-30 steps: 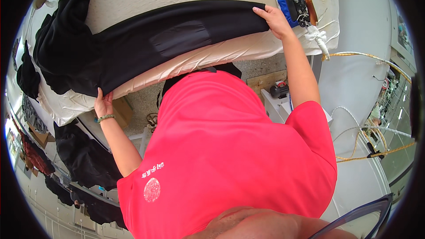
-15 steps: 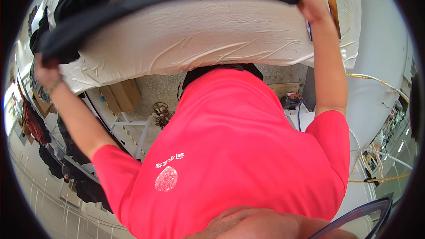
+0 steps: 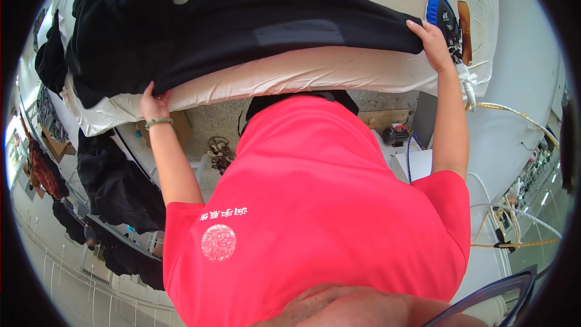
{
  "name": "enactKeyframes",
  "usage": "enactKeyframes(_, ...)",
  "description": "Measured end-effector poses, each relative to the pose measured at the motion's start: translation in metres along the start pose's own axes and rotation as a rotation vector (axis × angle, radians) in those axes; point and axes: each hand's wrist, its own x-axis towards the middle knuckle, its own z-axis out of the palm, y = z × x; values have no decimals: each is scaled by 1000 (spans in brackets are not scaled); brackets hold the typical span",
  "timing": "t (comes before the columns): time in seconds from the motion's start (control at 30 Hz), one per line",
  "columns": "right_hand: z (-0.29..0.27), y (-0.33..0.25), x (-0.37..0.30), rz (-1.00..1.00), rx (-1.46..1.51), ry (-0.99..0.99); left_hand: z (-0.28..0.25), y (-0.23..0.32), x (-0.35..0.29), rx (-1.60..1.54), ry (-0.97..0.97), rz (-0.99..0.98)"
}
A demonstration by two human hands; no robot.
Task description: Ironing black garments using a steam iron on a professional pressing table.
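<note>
matt black cloth garment (image 3: 236, 24), wrinkled cream cloth cover (image 3: 272, 75)

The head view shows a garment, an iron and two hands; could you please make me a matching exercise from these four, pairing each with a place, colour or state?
1. garment
2. iron
3. left hand
4. right hand

A. blue-edged
B. gripping the garment's right end
C. black, over the pale table
D. bracelet at its wrist

Pairs: 1-C; 2-A; 3-D; 4-B
</note>
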Motion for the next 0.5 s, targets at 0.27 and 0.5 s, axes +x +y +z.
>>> enactKeyframes(0.27,35,-1,-26,-227,-671,551,97,-11,-125,1116,144,1045)
enactKeyframes(0.5,143,-28,-9,-818,-926,249,236,-13,-85,1401,-753,1607)
